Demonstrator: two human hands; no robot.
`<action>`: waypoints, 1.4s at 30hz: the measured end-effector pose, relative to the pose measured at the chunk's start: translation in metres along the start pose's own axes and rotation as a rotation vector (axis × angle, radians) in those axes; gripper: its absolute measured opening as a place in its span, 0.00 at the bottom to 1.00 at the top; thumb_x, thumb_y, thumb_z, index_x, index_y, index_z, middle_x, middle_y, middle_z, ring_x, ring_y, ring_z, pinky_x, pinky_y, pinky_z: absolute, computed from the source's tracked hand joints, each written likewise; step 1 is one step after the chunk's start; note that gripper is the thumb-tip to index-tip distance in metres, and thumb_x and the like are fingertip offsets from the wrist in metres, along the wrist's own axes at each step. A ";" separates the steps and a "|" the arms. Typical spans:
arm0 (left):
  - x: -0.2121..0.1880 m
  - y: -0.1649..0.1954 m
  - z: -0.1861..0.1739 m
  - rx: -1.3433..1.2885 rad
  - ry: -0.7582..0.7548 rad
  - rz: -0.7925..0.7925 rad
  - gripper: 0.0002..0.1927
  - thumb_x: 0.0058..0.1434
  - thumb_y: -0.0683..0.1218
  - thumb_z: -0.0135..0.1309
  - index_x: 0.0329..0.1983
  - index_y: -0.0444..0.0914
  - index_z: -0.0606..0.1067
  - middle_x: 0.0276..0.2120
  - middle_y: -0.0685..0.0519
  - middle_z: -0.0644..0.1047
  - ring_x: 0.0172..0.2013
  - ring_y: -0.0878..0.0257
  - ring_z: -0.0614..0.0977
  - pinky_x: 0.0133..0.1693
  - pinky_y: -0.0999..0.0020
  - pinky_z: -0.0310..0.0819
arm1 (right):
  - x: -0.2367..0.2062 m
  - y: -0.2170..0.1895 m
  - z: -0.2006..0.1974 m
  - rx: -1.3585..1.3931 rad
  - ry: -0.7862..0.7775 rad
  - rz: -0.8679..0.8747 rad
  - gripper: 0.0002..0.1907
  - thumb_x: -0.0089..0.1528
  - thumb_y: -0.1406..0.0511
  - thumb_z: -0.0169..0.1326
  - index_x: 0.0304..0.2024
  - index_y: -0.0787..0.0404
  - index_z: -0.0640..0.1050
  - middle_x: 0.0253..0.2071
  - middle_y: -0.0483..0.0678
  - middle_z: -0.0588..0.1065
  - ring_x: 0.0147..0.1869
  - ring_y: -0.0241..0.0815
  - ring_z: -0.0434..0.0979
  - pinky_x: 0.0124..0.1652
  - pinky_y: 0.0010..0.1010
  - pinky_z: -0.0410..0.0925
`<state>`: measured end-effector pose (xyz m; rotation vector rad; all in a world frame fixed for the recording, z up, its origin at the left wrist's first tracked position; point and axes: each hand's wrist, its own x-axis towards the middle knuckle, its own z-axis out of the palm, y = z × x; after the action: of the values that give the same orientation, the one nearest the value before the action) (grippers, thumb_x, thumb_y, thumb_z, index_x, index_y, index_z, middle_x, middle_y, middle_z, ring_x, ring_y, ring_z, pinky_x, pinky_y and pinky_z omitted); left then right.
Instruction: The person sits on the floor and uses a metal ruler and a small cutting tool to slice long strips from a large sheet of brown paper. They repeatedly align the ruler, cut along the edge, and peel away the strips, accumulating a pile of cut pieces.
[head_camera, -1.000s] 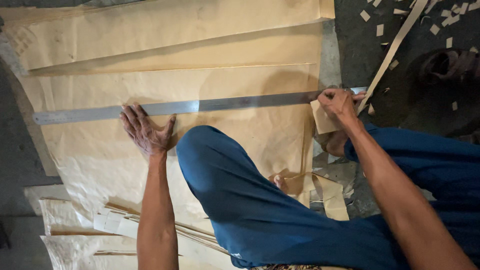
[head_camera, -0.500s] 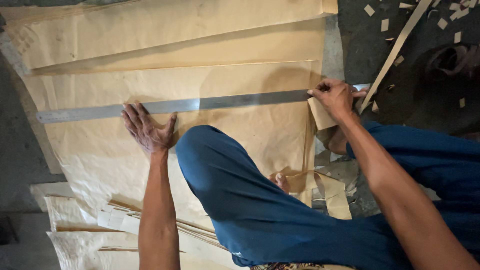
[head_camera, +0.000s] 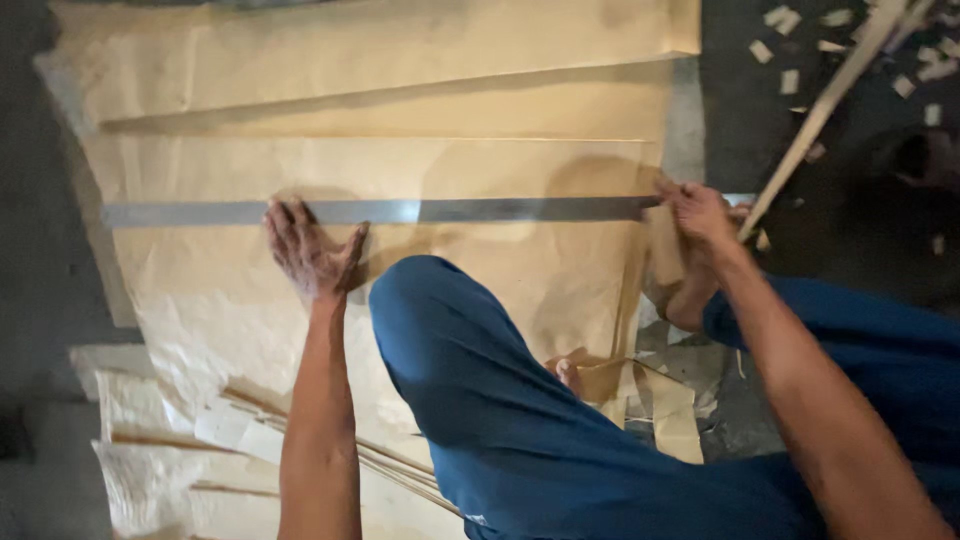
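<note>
Little has shifted since the earlier frames: the right hand (head_camera: 700, 215) has crept a touch leftward along the end of the ruler, while the left hand stays where it was. Head view, item one: a long grey metal straightedge (head_camera: 440, 211) lies flat across stacked sheets of tan kraft paper (head_camera: 380, 60) spread on the floor, running nearly the sheet's full width. Item two: the left hand (head_camera: 310, 250), open with fingers spread, presses palm-down on the paper with its fingertips against the straightedge's lower edge, apparently to pin it from sliding. Item three: the right hand, fingers curled closed at the straightedge's right end by the paper's edge; whether it pinches a blade or only the ruler cannot be told. Item four: a knee in blue trousers (head_camera: 450, 350) rests on the sheet, adding weight. Item five: a long pale paper strip (head_camera: 820, 110) slants across the dark floor at upper right, with small pale offcuts (head_camera: 790, 50) scattered near it. Item six: trimmed strips and folded pieces (head_camera: 240, 430) lie piled at lower left. No labels, packages or signs show.
</note>
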<state>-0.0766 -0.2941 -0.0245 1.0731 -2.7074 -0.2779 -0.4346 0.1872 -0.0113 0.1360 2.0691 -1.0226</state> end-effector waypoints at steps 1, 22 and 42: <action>0.000 -0.001 0.000 0.002 -0.007 -0.018 0.55 0.59 0.75 0.64 0.79 0.41 0.60 0.77 0.39 0.56 0.76 0.37 0.54 0.73 0.42 0.49 | 0.001 0.000 -0.002 0.158 -0.013 0.082 0.27 0.66 0.45 0.49 0.42 0.63 0.78 0.31 0.47 0.75 0.32 0.37 0.74 0.36 0.31 0.69; 0.020 -0.045 -0.013 -0.039 -0.020 0.063 0.65 0.56 0.77 0.66 0.83 0.40 0.53 0.81 0.37 0.48 0.79 0.34 0.48 0.77 0.38 0.42 | 0.044 -0.097 -0.006 -0.524 -0.143 -0.425 0.32 0.58 0.66 0.59 0.67 0.51 0.75 0.47 0.54 0.79 0.43 0.43 0.76 0.43 0.33 0.71; 0.027 -0.057 -0.012 -0.100 -0.005 -0.041 0.66 0.48 0.71 0.77 0.79 0.32 0.59 0.77 0.40 0.59 0.77 0.38 0.54 0.77 0.44 0.48 | 0.041 -0.070 0.016 -0.465 -0.027 -0.502 0.22 0.55 0.66 0.71 0.53 0.54 0.85 0.44 0.48 0.79 0.42 0.38 0.76 0.41 0.30 0.70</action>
<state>-0.0553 -0.3548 -0.0237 1.1019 -2.6477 -0.4187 -0.4811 0.1189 -0.0021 -0.6578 2.3102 -0.7809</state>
